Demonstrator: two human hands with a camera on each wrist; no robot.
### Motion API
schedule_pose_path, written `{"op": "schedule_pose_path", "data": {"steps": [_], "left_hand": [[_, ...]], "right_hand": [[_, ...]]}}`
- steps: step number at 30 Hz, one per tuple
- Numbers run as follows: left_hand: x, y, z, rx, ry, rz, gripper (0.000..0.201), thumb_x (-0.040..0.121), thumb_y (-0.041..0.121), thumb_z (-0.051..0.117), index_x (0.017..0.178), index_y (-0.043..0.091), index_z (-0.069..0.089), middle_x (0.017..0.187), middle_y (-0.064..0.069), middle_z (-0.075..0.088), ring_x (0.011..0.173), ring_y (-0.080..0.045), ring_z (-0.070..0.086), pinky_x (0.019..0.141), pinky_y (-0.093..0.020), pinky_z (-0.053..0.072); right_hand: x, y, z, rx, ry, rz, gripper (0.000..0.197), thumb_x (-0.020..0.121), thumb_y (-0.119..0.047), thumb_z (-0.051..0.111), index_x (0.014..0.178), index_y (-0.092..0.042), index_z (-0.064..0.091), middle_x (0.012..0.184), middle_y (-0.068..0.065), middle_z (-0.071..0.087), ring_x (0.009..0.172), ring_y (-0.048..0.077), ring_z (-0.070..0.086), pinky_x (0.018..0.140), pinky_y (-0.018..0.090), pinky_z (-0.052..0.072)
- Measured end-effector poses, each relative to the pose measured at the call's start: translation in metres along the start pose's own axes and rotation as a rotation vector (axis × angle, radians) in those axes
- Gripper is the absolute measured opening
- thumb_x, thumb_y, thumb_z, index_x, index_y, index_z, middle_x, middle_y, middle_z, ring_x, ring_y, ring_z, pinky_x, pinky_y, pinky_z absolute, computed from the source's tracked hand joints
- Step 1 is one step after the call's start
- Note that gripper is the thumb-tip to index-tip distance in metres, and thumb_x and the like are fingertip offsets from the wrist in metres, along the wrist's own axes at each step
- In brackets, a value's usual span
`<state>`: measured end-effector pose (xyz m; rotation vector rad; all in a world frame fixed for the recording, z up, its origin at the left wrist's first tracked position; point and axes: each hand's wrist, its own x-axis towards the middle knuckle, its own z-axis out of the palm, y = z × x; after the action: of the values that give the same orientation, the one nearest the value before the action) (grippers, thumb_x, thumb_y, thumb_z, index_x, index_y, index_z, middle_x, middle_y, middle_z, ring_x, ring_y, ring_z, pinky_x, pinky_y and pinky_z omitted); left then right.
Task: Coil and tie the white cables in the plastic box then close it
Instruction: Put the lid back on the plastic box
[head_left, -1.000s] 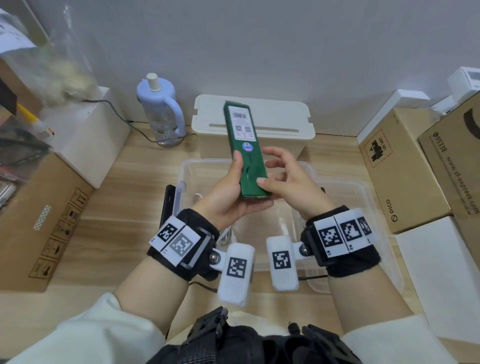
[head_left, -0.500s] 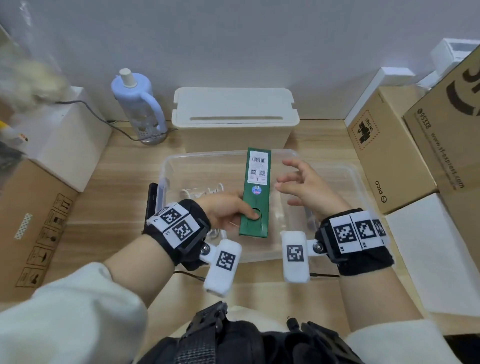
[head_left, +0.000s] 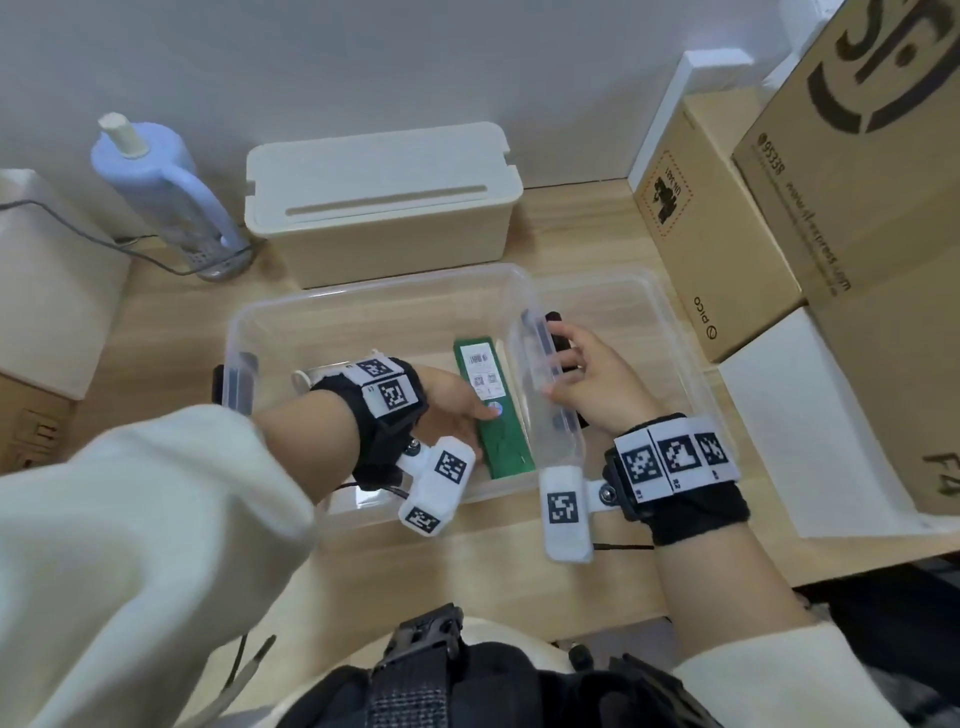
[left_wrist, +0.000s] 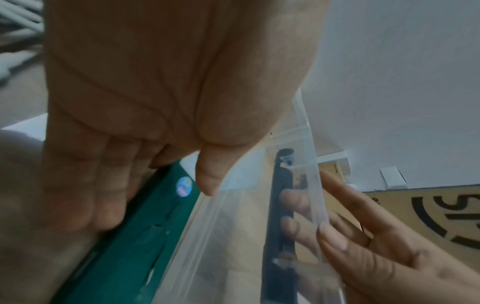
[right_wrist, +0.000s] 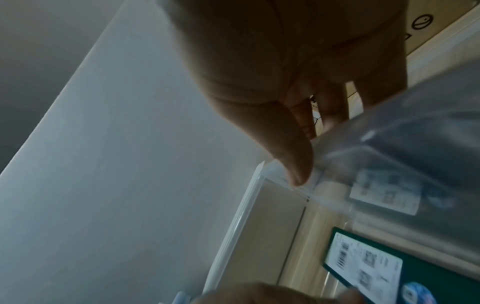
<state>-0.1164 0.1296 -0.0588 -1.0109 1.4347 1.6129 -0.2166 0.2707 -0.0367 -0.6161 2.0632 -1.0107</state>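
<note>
Surface (head_left: 156, 332) of pale wood carries three cardboard cartons, one cream lidded case (head_left: 382, 197) and one clear plastic box (head_left: 363, 306), open, with its lid (head_left: 649, 301) lying beside it. In the box: one green packet (head_left: 493, 410), flat, under the left hand (head_left: 452, 410), fingers fairly straight; white cables (head_left: 306, 375) barely visible behind the wrist. Right hand (head_left: 597, 384) pinches the lid's near edge, thumb (right_wrist: 293, 156) on top, fingers underneath.

The person wears a soft cream top with long, loose sleeves (head_left: 130, 530). Each wrist has a thick black band (head_left: 696, 499) wrapped round it. White tags with black square patterns sit on top of the bands. A small white camera block (head_left: 563, 512) sticks out from each band on a shiny metal joint. A thin black wire runs from it
</note>
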Motion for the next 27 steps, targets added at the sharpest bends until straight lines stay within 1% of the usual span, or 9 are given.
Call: {"op": "schedule_pose_path", "data": {"steps": [2, 7, 10, 12, 15, 18, 20, 22, 27], "left_hand": [[-0.001, 0.005, 0.002, -0.026, 0.038, 0.000, 0.019, 0.097, 0.016, 0.043, 0.112, 0.006, 0.051, 0.092, -0.008, 0.059, 0.077, -0.019, 0.057, 0.074, -0.030, 0.050], [0.004, 0.005, 0.001, -0.069, 0.107, 0.048, 0.034, 0.093, 0.019, 0.050, 0.124, 0.004, 0.051, 0.112, -0.010, 0.054, 0.082, -0.020, 0.056, 0.088, -0.038, 0.045], [-0.005, 0.014, 0.005, -0.033, 0.225, 0.149, 0.017, 0.095, 0.015, 0.047, 0.110, 0.010, 0.054, 0.100, -0.004, 0.053, 0.084, -0.017, 0.052, 0.077, -0.032, 0.047], [-0.014, 0.021, 0.010, 0.025, 0.291, 0.260, 0.028, 0.095, 0.016, 0.048, 0.123, 0.013, 0.048, 0.109, -0.004, 0.052, 0.095, -0.018, 0.051, 0.076, -0.028, 0.046], [-0.028, 0.025, 0.026, 0.073, 0.208, 0.338, 0.053, 0.092, 0.025, 0.054, 0.140, 0.016, 0.034, 0.125, -0.005, 0.053, 0.105, -0.020, 0.058, 0.084, -0.030, 0.049], [-0.034, 0.021, 0.036, 0.221, 0.160, 0.354, 0.072, 0.089, 0.034, 0.057, 0.147, 0.020, 0.016, 0.137, -0.003, 0.049, 0.112, -0.021, 0.059, 0.091, -0.034, 0.050], [-0.036, 0.016, 0.034, 0.389, 0.105, 0.344, 0.092, 0.084, 0.033, 0.064, 0.149, 0.025, 0.000, 0.143, 0.000, 0.043, 0.120, -0.019, 0.052, 0.094, -0.037, 0.049], [-0.038, 0.011, 0.033, 0.544, -0.015, 0.271, 0.109, 0.079, 0.027, 0.071, 0.146, 0.031, -0.015, 0.147, 0.003, 0.038, 0.124, -0.018, 0.045, 0.097, -0.038, 0.049], [-0.036, 0.000, 0.040, 0.797, -0.080, 0.170, 0.115, 0.081, 0.011, 0.068, 0.141, 0.029, -0.029, 0.141, 0.003, 0.048, 0.088, -0.012, 0.057, 0.083, -0.025, 0.050]], "right_hand": [[0.001, 0.001, 0.001, 0.007, -0.006, -0.014, 0.063, 0.081, 0.001, 0.060, 0.134, -0.026, 0.039, 0.091, -0.011, 0.054, 0.084, 0.015, 0.058, 0.082, 0.036, 0.051], [0.001, 0.002, -0.001, 0.047, -0.024, -0.029, 0.061, 0.082, -0.002, 0.060, 0.134, -0.025, 0.039, 0.092, -0.011, 0.055, 0.087, 0.015, 0.059, 0.080, 0.032, 0.050], [0.008, 0.009, -0.015, 0.216, -0.020, 0.057, 0.046, 0.088, -0.011, 0.057, 0.131, -0.018, 0.043, 0.102, -0.006, 0.057, 0.096, 0.014, 0.057, 0.083, 0.032, 0.051], [0.021, 0.023, -0.034, 0.225, 0.141, 0.129, 0.043, 0.088, -0.016, 0.057, 0.130, -0.016, 0.045, 0.121, 0.001, 0.052, 0.111, 0.019, 0.052, 0.095, 0.037, 0.046], [0.037, 0.067, -0.062, -0.118, 0.415, 0.337, 0.059, 0.082, -0.019, 0.061, 0.135, -0.018, 0.036, 0.142, 0.009, 0.034, 0.125, 0.029, 0.042, 0.101, 0.037, 0.036], [0.035, 0.115, -0.072, -0.560, 0.298, 0.552, 0.078, 0.079, -0.026, 0.060, 0.143, -0.018, 0.017, 0.146, 0.017, 0.027, 0.132, 0.036, 0.031, 0.108, 0.047, 0.031], [0.032, 0.131, -0.074, -0.581, 0.185, 0.555, 0.085, 0.078, -0.026, 0.066, 0.144, -0.014, 0.014, 0.145, 0.022, 0.029, 0.131, 0.039, 0.032, 0.108, 0.049, 0.030], [0.030, 0.132, -0.077, -0.484, 0.223, 0.505, 0.083, 0.076, -0.017, 0.069, 0.143, -0.015, 0.020, 0.140, 0.022, 0.036, 0.125, 0.040, 0.039, 0.105, 0.047, 0.035], [0.013, 0.117, -0.084, -0.262, 0.534, 0.472, 0.057, 0.072, -0.011, 0.061, 0.126, -0.010, 0.045, 0.109, 0.015, 0.057, 0.095, 0.034, 0.057, 0.084, 0.039, 0.048]]}}
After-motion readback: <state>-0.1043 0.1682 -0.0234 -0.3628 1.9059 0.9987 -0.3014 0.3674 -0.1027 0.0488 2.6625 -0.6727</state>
